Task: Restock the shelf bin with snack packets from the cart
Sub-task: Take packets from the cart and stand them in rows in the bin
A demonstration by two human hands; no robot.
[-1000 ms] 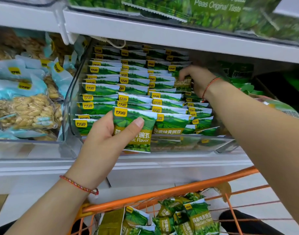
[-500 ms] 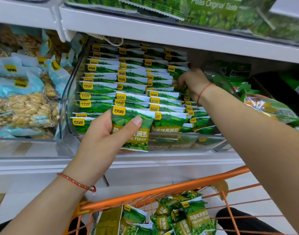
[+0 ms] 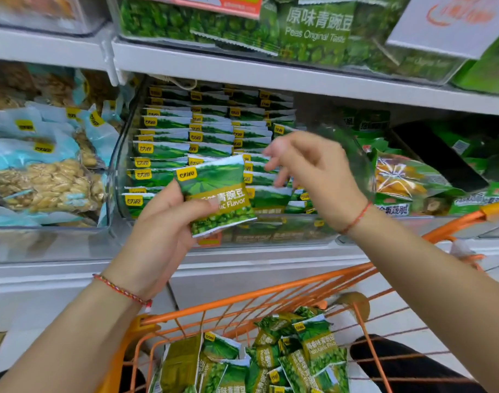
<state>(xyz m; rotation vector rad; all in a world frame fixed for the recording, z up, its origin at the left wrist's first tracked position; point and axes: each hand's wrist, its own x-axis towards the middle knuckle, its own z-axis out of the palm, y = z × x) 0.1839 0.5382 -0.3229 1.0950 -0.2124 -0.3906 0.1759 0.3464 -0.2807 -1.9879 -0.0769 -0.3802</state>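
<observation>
The left hand (image 3: 160, 222) pinched a light, crinkly snack packet (image 3: 217, 194) by its edge just before the shelf bin (image 3: 121, 154); the blurred right hand (image 3: 313, 171) beside it seemingly hung loose-fingered, empty.

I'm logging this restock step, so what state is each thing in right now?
Green garlic-flavor pea packet: held, tilted, outside bin.
Left hand: grips that packet.
Right hand: empty, fingers loose.
Clear plastic shelf bin: nearly full, rows upright.
Orange wire cart: packets remain.
</observation>
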